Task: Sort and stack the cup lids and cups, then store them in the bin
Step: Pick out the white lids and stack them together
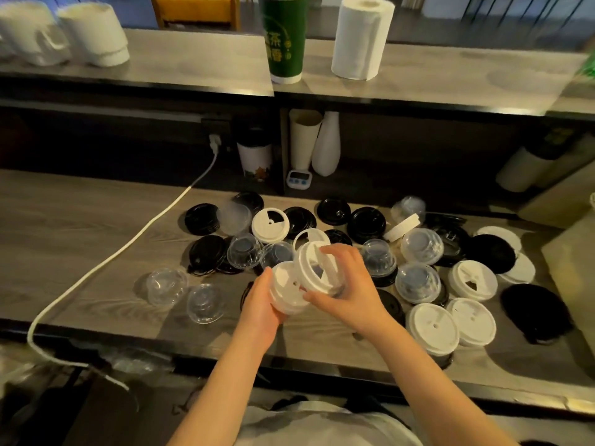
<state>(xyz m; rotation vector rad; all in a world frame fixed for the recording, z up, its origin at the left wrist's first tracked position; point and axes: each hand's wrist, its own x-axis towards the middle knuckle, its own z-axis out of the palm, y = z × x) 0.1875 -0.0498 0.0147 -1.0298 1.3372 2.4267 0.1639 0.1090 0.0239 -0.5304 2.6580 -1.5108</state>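
Your left hand [262, 309] and right hand [349, 284] each hold a white lid, centre frame.
Left fingers curl under the flat white lid [285, 284]. Right thumb and fingers pinch the rim of the tilted white lid [310, 262], which overlaps the flat one. Behind them, black lids [367, 223] and clear dome lids [167, 286] lie scattered on the counter [80, 236]. Upper middle: green cup [283, 37], paper towel roll [360, 37].

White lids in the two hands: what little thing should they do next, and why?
Probably set the tilted lid in the right hand down onto the lower lid in the left hand so they nest. Both are white and look alike, held side by side, not yet stacked.
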